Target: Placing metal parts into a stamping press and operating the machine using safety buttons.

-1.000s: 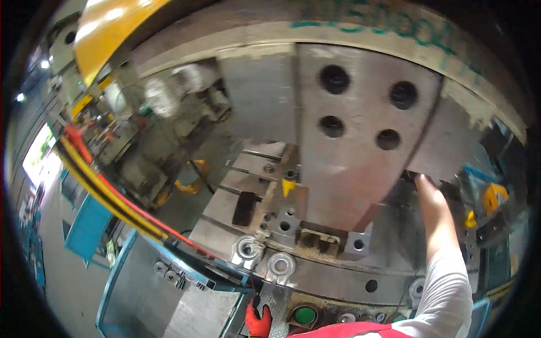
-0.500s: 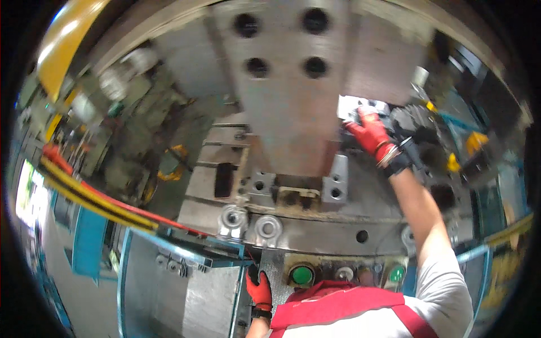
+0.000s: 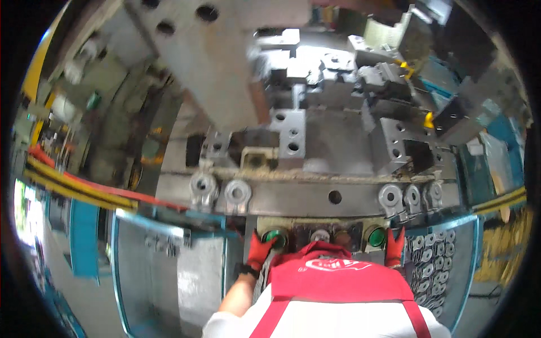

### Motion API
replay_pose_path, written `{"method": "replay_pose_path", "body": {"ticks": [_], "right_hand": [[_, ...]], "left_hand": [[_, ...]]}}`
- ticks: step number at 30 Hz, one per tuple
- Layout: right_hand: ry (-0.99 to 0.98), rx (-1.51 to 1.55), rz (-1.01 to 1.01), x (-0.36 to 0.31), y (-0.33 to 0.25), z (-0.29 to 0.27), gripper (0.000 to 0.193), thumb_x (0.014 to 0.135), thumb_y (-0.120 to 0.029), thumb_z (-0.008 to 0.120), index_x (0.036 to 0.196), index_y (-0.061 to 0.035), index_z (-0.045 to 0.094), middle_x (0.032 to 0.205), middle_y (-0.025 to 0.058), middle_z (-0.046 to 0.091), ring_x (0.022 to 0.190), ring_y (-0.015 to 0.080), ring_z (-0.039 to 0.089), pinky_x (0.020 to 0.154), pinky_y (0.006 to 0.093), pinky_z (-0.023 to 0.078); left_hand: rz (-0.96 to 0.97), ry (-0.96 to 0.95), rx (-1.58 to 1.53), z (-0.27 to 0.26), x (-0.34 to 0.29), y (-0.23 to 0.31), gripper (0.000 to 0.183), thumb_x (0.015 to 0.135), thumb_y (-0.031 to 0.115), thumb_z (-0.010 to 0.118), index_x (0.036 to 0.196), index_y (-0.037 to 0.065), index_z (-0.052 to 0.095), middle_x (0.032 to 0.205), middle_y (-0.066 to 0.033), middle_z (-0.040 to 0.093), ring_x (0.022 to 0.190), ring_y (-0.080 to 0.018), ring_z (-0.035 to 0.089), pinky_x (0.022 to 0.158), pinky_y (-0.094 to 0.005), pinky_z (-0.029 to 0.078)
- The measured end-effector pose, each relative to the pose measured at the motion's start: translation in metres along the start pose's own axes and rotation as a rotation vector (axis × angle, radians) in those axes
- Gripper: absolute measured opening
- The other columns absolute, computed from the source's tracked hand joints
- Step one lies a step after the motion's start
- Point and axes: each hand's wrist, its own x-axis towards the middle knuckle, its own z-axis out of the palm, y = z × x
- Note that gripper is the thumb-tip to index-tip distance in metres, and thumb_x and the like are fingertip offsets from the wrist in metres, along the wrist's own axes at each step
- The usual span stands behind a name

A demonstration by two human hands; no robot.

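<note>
My left hand (image 3: 260,252), in a red glove, is at the left green push button (image 3: 275,238) on the control panel (image 3: 306,232). Its thumb and fingers are apart, with the thumb reaching to the button's rim. My right hand (image 3: 395,249), also red-gloved, is beside the right green push button (image 3: 376,236). Its fingers are spread and hold nothing; the apron partly hides it. Beyond the panel, two grey ring-ended metal parts (image 3: 238,193) lie on the press ledge (image 3: 298,198) at the left. Several similar parts (image 3: 390,197) line its right end.
Behind the ledge stand steel die blocks (image 3: 292,132) and a large steel press column (image 3: 214,73). A blue-framed bin (image 3: 116,265) is at my left; another bin (image 3: 472,253) at my right holds rows of ring-ended parts. Yellow-black bars (image 3: 79,188) flank the press.
My right hand has come back from the die area to the right button. My left hand has moved up to the left button. The view has turned toward the right.
</note>
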Motion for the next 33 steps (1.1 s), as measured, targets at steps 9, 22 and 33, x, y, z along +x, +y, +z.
{"method": "replay_pose_path", "body": {"ticks": [9, 22, 33], "right_hand": [[-0.298, -0.114, 0.194, 0.033, 0.164, -0.005, 0.092, 0.070, -0.034, 0.078, 0.138, -0.0063, 0.023, 0.117, 0.0129, 0.051, 0.095, 0.0238, 0.052, 0.068, 0.0383, 0.042], [-0.196, -0.381, 0.246, -0.013, 0.043, 0.013, 0.102, 0.064, -0.038, 0.079, 0.137, 0.0064, 0.025, 0.133, 0.0272, 0.040, 0.125, 0.0359, 0.038, 0.103, 0.0401, 0.033], [-0.152, -0.318, 0.221, -0.019, 0.037, 0.012, 0.101, 0.061, -0.040, 0.080, 0.136, 0.0052, 0.029, 0.132, 0.0268, 0.041, 0.123, 0.0374, 0.040, 0.102, 0.0409, 0.034]], "left_hand": [[-0.217, 0.217, 0.363, 0.013, -0.020, 0.038, 0.093, 0.067, 0.038, 0.077, 0.136, -0.003, 0.029, 0.129, -0.0269, 0.044, 0.121, -0.0363, 0.043, 0.099, -0.0394, 0.038], [-0.091, 0.202, 0.284, 0.004, -0.001, -0.021, 0.089, 0.067, 0.033, 0.077, 0.134, -0.006, 0.032, 0.130, -0.0274, 0.044, 0.121, -0.0368, 0.044, 0.099, -0.0382, 0.037], [-0.073, 0.179, 0.245, -0.002, 0.007, -0.044, 0.082, 0.068, 0.027, 0.077, 0.131, -0.003, 0.034, 0.125, -0.0217, 0.048, 0.115, -0.0311, 0.048, 0.096, -0.0364, 0.040]]}}
